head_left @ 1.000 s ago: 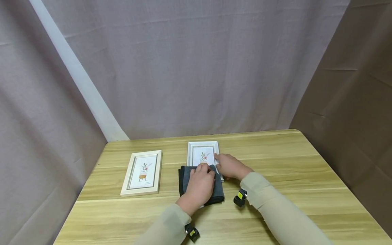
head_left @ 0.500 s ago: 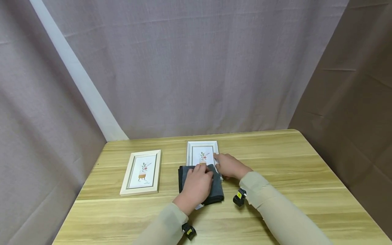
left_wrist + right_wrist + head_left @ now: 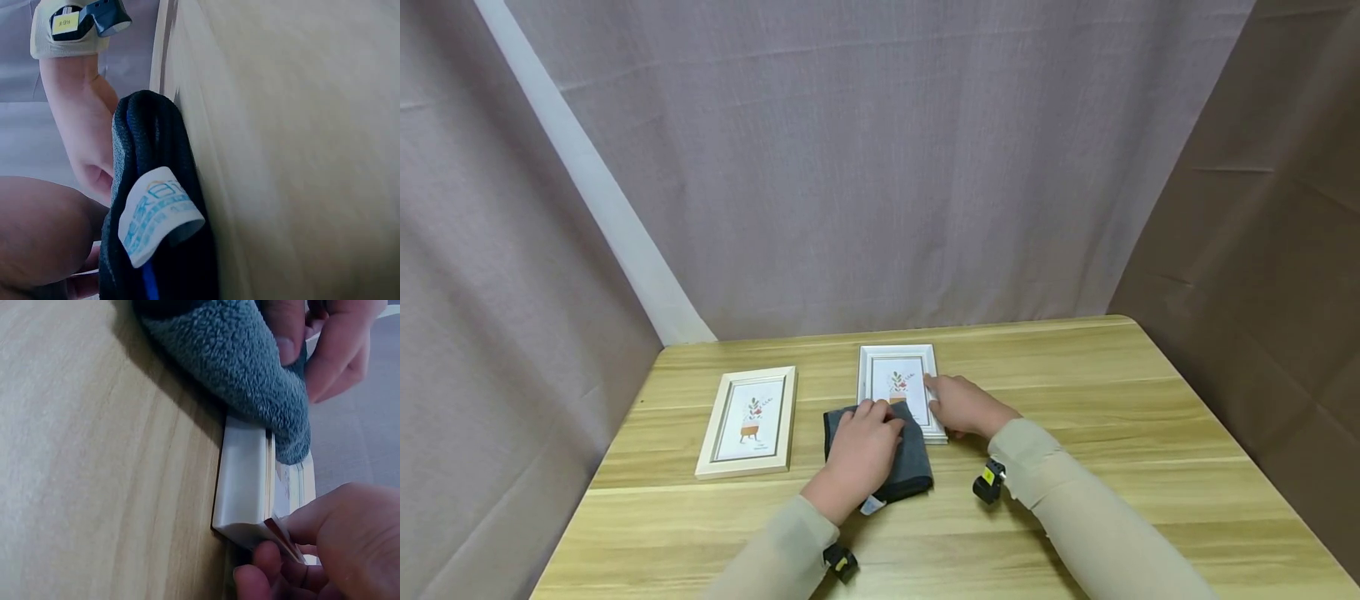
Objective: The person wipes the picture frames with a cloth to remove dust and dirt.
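Note:
A folded dark grey cloth (image 3: 910, 462) lies over the lower left part of a white picture frame (image 3: 895, 352), which is flat on the table. My left hand (image 3: 859, 450) grips the cloth from above, its thumb against the fluffy fabric in the right wrist view. A white tag with blue print (image 3: 159, 215) sticks out of the cloth's near edge. My right hand (image 3: 967, 406) holds the white frame's right side, thumb on the upper face and other fingers at the outer edge and below. The frame's lower left corner is hidden under the cloth.
To the left, a cream picture frame (image 3: 792, 400) with a similar plant print lies flat on the wooden table (image 3: 1037, 542). Grey curtains (image 3: 887, 167) hang behind the table, and a brown one (image 3: 1262, 292) stands at the right.
My left hand and the cloth have shifted left and slightly toward me, baring more of the white frame's lower right. My right hand and both frames have stayed in place.

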`<state>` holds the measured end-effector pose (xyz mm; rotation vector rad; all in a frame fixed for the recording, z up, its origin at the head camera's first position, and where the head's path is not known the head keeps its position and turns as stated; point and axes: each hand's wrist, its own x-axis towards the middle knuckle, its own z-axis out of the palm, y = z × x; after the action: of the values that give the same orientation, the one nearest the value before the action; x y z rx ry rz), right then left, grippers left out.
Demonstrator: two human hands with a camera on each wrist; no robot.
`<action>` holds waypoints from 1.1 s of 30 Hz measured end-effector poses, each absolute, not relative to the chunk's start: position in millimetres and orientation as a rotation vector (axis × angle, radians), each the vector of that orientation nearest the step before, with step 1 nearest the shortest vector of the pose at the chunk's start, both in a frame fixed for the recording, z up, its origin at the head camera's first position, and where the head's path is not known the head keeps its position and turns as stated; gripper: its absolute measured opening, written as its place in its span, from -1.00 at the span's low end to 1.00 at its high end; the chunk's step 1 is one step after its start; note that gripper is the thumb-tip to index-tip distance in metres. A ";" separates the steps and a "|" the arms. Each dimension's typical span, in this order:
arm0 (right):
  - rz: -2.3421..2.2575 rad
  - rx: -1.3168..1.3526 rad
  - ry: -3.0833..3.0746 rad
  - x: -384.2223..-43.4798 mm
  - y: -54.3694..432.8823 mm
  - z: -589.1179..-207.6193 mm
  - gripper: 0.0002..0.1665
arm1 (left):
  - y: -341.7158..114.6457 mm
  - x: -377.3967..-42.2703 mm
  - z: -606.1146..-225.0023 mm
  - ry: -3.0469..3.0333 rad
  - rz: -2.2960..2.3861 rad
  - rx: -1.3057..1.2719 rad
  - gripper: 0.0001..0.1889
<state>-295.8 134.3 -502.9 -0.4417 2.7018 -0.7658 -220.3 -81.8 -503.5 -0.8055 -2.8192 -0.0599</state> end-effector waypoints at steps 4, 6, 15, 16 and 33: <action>-0.762 -0.455 2.702 -296.3 133.8 -503.0 -0.24 | -92.1 -219.5 -503.6 -2.806 -0.086 -0.802 -0.75; -0.762 -0.460 2.698 -296.5 134.0 -503.0 -0.24 | -97.0 -219.0 -503.9 -2.804 -0.101 -0.799 -0.74; -0.755 -0.445 2.701 -294.3 135.6 -500.1 -0.23 | -105.5 -215.3 -507.1 -2.755 -0.145 -0.840 -0.63; -0.759 -0.447 2.700 -294.5 135.6 -500.1 -0.23 | -106.0 -213.5 -507.3 -2.745 -0.138 -0.847 -0.60; -0.751 -0.474 2.711 -294.8 136.5 -504.3 -0.24 | -116.8 -194.9 -489.9 -2.852 -0.193 -1.180 -0.73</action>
<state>-294.8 136.5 -504.3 -0.4745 2.7111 -0.7513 -194.9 -116.8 -489.9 -1.1796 -2.8515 -0.1926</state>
